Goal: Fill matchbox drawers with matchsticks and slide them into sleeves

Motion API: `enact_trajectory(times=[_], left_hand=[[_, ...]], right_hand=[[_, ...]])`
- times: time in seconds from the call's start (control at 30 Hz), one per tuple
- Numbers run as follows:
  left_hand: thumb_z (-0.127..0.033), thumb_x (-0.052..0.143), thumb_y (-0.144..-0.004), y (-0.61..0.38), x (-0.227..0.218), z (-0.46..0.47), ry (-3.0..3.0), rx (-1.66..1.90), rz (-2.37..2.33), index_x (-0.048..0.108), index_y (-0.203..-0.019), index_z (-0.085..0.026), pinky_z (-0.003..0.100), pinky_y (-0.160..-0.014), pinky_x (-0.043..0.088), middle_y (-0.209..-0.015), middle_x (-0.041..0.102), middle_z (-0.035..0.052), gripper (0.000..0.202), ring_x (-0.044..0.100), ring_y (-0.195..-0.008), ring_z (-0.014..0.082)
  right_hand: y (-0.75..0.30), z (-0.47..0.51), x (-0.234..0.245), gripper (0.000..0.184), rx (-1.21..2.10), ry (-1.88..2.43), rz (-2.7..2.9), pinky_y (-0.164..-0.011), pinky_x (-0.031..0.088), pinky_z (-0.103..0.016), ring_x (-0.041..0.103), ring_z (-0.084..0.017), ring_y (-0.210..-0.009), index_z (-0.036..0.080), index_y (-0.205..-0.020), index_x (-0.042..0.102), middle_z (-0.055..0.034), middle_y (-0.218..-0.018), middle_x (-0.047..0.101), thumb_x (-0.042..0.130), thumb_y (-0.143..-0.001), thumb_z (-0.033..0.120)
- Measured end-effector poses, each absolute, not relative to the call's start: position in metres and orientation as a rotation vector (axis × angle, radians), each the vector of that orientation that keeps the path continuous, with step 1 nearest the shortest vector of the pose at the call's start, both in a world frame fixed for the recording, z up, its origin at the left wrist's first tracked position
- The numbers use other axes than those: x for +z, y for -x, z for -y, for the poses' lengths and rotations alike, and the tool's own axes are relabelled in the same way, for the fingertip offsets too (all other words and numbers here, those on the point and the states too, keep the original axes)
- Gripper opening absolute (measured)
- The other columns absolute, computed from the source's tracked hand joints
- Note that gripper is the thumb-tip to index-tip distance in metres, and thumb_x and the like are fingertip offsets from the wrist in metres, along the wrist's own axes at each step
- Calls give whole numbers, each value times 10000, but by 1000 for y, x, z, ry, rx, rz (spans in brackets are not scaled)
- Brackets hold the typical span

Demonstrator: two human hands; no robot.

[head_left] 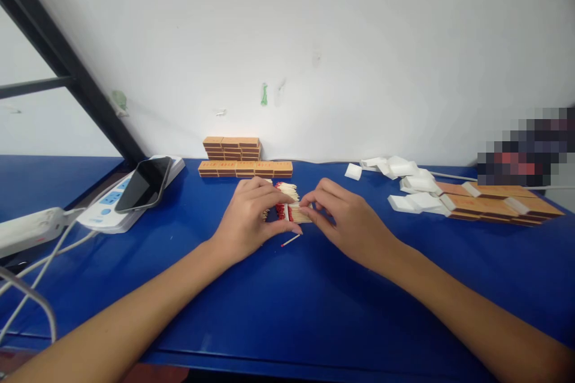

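My left hand [249, 215] curves around a small white matchbox tray [287, 212], index finger along its far side and thumb along its near side. Red-headed matches [287, 191] lie in a pile just behind the tray, partly hidden by my fingers. From the right, my right hand [339, 215] pinches with thumb and forefinger at the pale ends of matches [300, 214] by the tray. A single loose match [290, 240] lies on the blue table in front of my left thumb.
Stacked orange matchboxes [231, 149] stand by the wall, a row of them [245, 169] in front. White paper trays [399, 167] and more orange boxes [494, 203] lie at right. A phone [144, 184] rests on a white power strip [105, 215] at left, with cables [40, 275] nearby.
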State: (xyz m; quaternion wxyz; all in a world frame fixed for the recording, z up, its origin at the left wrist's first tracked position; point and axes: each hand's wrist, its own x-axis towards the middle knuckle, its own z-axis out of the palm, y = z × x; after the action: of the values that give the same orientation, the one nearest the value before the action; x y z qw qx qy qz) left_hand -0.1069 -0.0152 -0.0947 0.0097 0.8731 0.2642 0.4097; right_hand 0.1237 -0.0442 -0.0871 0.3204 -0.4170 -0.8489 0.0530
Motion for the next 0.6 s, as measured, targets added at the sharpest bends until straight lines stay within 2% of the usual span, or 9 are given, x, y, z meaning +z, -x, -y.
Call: enact_trajectory(times=[0.1, 0.23, 0.33, 0.43, 0.6], left_hand=[[-389, 1033, -703, 113, -95, 10, -2713, 1332, -865, 740, -1044, -194, 349, -876, 440, -979, 699, 4, 490, 612, -926, 217], [-523, 924, -856, 121, -95, 3, -2699, 1348, -948, 752, -1041, -201, 354, -856, 441, -965, 696, 22, 409, 614, -901, 215], [-592, 858, -898, 123, -95, 1, -2688, 1358, -950, 748, -1053, -201, 358, -866, 436, -968, 697, 27, 435, 611, -901, 217], [-610, 829, -909, 123, -96, 1, -2687, 1381, -924, 742, -1057, -193, 353, -857, 430, -961, 695, 23, 451, 602, -894, 212], [-565, 843, -925, 123, -97, 0, -2684, 1400, -939, 742, -1042, -184, 349, -832, 431, -943, 691, 21, 411, 600, -885, 207]], right_hand=[[-125, 45, -84, 140, 143, 1092, 2197, -683, 460, -294, 583, -146, -744, 202, -1015, 663, -47, -972, 624, 533, -1045, 245], [-127, 45, -83, 129, 140, 1111, 2186, -668, 450, -292, 559, -134, -706, 203, -969, 659, -37, -937, 617, 550, -1030, 236], [-127, 44, -85, 137, 156, 1116, 2212, -643, 425, -282, 540, -131, -688, 200, -940, 661, -22, -881, 592, 555, -1022, 227], [-127, 44, -87, 121, 243, 1091, 2328, -636, 415, -275, 524, -125, -667, 200, -940, 683, -3, -835, 571, 581, -1005, 210], [-125, 45, -94, 197, 385, 1059, 2488, -696, 458, -281, 581, -133, -723, 217, -1081, 749, -27, -923, 624, 570, -1005, 185]])
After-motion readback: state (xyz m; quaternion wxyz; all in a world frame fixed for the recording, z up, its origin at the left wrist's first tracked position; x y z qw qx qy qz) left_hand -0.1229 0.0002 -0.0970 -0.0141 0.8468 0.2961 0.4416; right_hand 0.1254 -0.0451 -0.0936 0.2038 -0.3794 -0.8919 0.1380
